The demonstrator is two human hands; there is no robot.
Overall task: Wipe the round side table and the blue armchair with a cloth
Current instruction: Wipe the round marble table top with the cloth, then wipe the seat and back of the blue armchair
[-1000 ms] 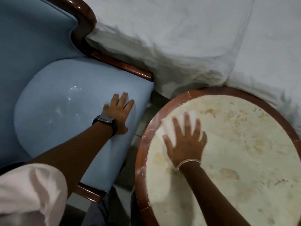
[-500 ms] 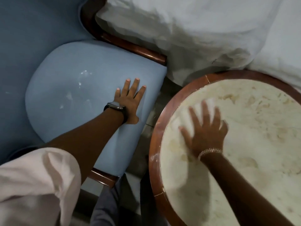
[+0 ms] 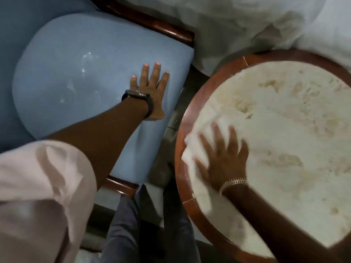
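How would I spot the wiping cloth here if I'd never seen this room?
Find the round side table with its reddish wooden rim, right of the blue armchair. Near its left edge, the right hand presses flat on the cloth. It is plain white and crumpled, unlike the mottled cream tabletop.

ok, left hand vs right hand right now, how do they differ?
The left hand lies flat on the blue armchair seat with nothing under it; the right hand presses a white cloth on the round side table. The left hand looks sharp, the right hand motion-blurred. The left wrist has a dark watch, the right a gold bracelet. Both hands are palm down, fingers spread.
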